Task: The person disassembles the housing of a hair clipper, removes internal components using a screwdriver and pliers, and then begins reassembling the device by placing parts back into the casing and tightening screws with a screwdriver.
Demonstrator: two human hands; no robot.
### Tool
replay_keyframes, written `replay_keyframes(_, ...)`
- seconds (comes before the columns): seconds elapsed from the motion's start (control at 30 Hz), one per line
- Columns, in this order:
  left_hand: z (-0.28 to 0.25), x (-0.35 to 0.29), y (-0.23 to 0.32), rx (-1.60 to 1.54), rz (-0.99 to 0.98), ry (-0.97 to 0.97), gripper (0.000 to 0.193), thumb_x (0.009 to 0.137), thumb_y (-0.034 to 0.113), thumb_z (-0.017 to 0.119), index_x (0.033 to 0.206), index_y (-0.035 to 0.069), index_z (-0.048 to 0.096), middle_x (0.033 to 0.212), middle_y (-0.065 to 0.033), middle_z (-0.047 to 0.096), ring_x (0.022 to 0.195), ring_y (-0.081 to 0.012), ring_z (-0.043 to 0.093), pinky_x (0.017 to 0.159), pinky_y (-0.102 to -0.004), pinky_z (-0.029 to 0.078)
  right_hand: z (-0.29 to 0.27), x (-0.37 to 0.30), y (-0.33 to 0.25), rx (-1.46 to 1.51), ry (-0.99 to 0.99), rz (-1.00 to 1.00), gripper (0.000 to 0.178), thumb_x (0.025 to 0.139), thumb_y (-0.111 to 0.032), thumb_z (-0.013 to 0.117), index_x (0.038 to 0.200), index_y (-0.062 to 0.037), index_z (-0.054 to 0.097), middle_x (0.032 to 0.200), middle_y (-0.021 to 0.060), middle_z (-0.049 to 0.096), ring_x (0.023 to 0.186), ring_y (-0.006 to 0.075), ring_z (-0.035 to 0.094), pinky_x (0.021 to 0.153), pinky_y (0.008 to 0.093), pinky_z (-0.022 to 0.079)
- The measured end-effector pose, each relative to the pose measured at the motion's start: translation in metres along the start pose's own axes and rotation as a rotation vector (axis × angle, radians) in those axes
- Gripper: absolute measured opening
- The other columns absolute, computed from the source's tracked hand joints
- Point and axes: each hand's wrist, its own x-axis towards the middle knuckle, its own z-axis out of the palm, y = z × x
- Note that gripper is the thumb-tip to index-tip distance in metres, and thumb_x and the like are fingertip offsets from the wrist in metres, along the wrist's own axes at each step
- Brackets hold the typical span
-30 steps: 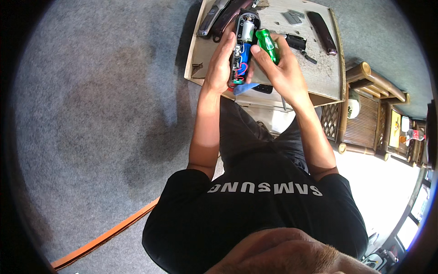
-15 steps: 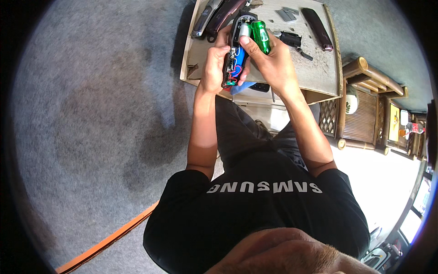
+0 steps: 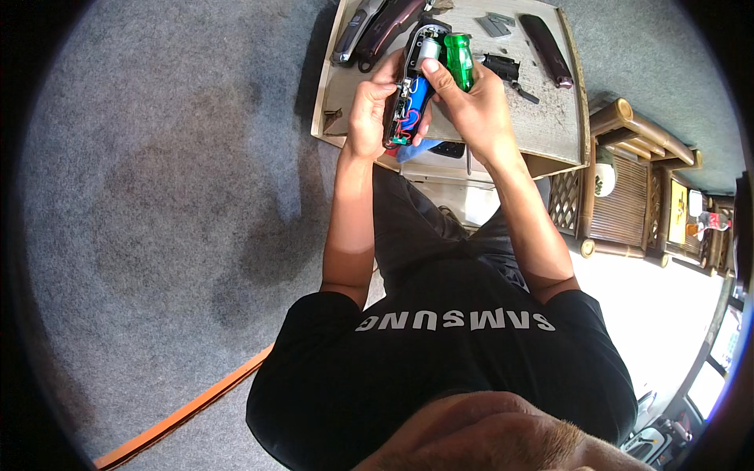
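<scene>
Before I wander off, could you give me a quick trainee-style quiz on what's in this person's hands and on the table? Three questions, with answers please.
1. Which hand holds the green-handled screwdriver?
2. True or false: the blue cylinder lies outside the opened device in the left hand.
3. What lies toward the right side of the table?
a) a coffee cup
b) a long maroon piece
c) a ball of yarn

Key:
1. The right hand.
2. False; it sits inside.
3. b

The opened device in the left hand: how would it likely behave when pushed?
The opened device is probably fragile: thin red wires lie exposed. It may feel heavy for its size, holding a blue cylinder and a silvery cylinder.
</scene>
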Motion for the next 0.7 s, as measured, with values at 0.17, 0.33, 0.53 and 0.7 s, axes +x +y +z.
replay_keyframes(0.17, 0.003, -0.001, 0.002, 0.054, -0.043, 0.048, 0.069, 0.098, 0.034, 0.032, 0.161, 0.004, 0.031, 0.09, -0.022, 0.064, 0.065, -0.0236, 0.062, 0.049, -0.0341, 0.055, -0.003, -0.003, -0.009, 0.128, -0.011, 0.105, 0.034, 0.1, -0.031, 0.076, 0.104, 0.0023, 0.069, 0.084, 0.0037, 0.072, 0.076, 0.007, 0.061, 0.07, 0.0279, 0.051)
replay_keyframes(0.33, 0.009, -0.001, 0.006, 0.157, -0.041, 0.02, 0.068, 0.098, 0.03, 0.032, 0.161, 0.006, 0.031, 0.092, -0.0159, 0.064, 0.063, -0.0177, 0.061, 0.055, -0.0314, 0.054, -0.006, -0.005, -0.012, 0.174, -0.052, 0.112, 0.031, 0.102, -0.029, 0.073, 0.1, 0.0012, 0.068, 0.079, 0.0022, 0.07, 0.073, 0.0056, 0.06, 0.069, 0.0257, 0.05)
replay_keyframes(0.53, 0.014, -0.001, 0.009, 0.198, -0.07, 0.047, 0.068, 0.098, 0.032, 0.034, 0.161, 0.007, 0.031, 0.084, -0.0129, 0.062, 0.06, -0.0152, 0.058, 0.055, -0.0296, 0.051, -0.006, -0.007, -0.017, 0.175, -0.063, 0.114, 0.031, 0.103, -0.029, 0.071, 0.1, 0.0012, 0.067, 0.076, 0.0023, 0.069, 0.069, 0.0066, 0.061, 0.066, 0.0262, 0.049)
replay_keyframes(0.7, 0.016, 0.0, 0.009, 0.225, -0.059, 0.041, 0.069, 0.098, 0.032, 0.034, 0.163, 0.009, 0.029, 0.08, -0.0117, 0.061, 0.06, -0.0143, 0.057, 0.055, -0.029, 0.049, -0.006, -0.006, -0.014, 0.157, -0.063, 0.107, 0.03, 0.104, -0.028, 0.069, 0.102, 0.0013, 0.065, 0.075, 0.0034, 0.069, 0.064, 0.0079, 0.063, 0.063, 0.0265, 0.05)
